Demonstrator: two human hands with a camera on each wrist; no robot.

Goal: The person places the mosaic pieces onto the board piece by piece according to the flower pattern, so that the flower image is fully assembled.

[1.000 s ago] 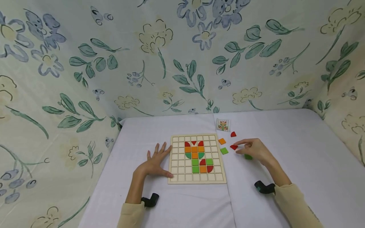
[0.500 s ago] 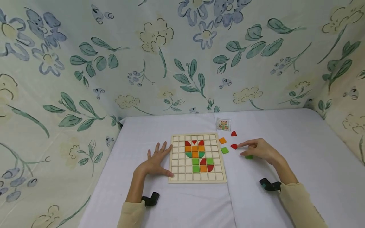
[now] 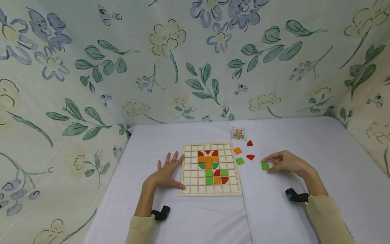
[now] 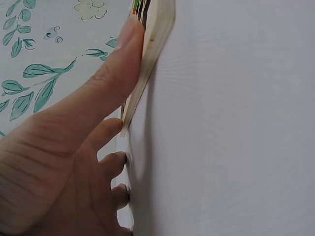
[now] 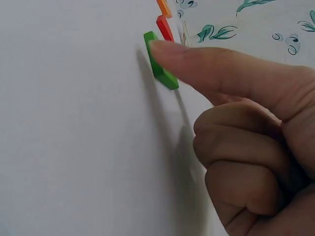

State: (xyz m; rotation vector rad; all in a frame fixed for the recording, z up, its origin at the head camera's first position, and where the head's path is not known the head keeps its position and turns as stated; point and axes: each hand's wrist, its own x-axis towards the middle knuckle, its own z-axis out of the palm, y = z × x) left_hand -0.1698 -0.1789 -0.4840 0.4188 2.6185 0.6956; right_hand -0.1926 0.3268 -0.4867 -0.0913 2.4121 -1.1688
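Note:
My left hand [image 3: 165, 175] lies at the left edge of a wooden grid board [image 3: 194, 174], fingers spread, with the thumb over its near left corner. In the left wrist view the thumb [image 4: 110, 81] rests against the board's edge. Red, orange and green tiles form a pattern in the board's cells. Right of the board, my right hand [image 3: 290, 163] pinches a green square tile [image 3: 265, 166] between thumb and index finger. The right wrist view shows the thumb on this green tile [image 5: 160, 64], the other fingers curled in; the index fingertip is hidden there.
Between board and right hand lie an orange square tile [image 3: 238, 150], another green square tile [image 3: 240, 161] and two red quarter-round tiles [image 3: 250, 157]. A small pattern card [image 3: 239, 133] lies behind them. White cloth [image 3: 210, 217] covers the table; a floral curtain [image 3: 195, 61] hangs behind.
My right hand has let go of the nearer red quarter-round tile, moved right and taken hold of the green square tile. The left hand stays at the board.

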